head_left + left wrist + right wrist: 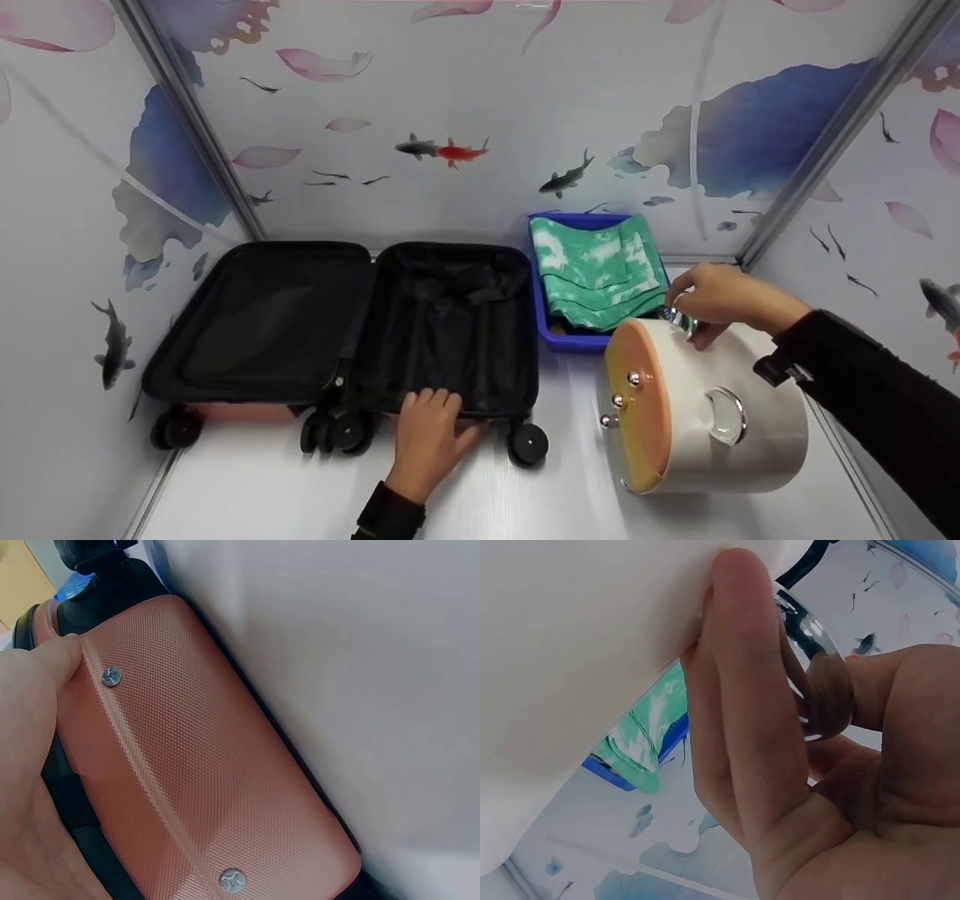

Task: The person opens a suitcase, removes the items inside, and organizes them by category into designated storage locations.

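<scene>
An open suitcase (442, 337) with a black lining lies spread on the white floor; the left wrist view shows its ribbed rose-coloured shell (187, 750). My left hand (429, 439) grips the near rim of its right half, fingers over the edge and thumb on the outer shell. To the right, a cream rounded box (720, 427) has a yellow-orange face with small chrome balls and a chrome-rimmed oval opening in its side. With my right hand (724, 300) I hold the shiny metal handle (817, 675) on this box, thumb and fingers round it.
A blue basket (574, 343) holding folded green-and-white cloth (600, 274) stands behind the box, close to the suitcase. Black wheels (529, 444) stick out along the suitcase's near side. White walls (487, 90) with painted fish and petals enclose the space.
</scene>
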Available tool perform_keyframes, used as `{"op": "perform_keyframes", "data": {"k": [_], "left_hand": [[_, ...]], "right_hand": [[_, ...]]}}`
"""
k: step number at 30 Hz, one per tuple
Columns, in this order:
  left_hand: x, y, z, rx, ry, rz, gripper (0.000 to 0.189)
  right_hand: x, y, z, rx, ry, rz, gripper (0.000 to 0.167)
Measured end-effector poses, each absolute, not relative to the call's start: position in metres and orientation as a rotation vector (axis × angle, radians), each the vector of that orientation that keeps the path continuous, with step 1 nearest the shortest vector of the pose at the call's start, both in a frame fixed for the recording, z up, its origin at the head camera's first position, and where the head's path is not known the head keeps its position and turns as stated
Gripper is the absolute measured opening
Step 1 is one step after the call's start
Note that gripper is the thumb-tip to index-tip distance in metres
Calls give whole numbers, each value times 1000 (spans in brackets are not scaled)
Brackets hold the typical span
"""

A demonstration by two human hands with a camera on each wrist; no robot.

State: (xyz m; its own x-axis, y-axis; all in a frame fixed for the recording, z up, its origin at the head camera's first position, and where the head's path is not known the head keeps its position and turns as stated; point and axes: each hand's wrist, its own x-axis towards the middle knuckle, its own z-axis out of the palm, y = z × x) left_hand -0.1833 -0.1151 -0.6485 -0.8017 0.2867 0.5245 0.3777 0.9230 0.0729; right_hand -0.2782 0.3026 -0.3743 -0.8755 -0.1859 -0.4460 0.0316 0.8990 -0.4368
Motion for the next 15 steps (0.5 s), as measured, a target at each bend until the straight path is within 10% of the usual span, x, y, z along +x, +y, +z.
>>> {"op": "perform_keyframes", "data": {"k": [15], "left_hand": [[-176, -105, -631, -421, -2617, -620, 54]], "right_hand": [[-269, 314, -378, -145, 2563, -638, 61]]}}
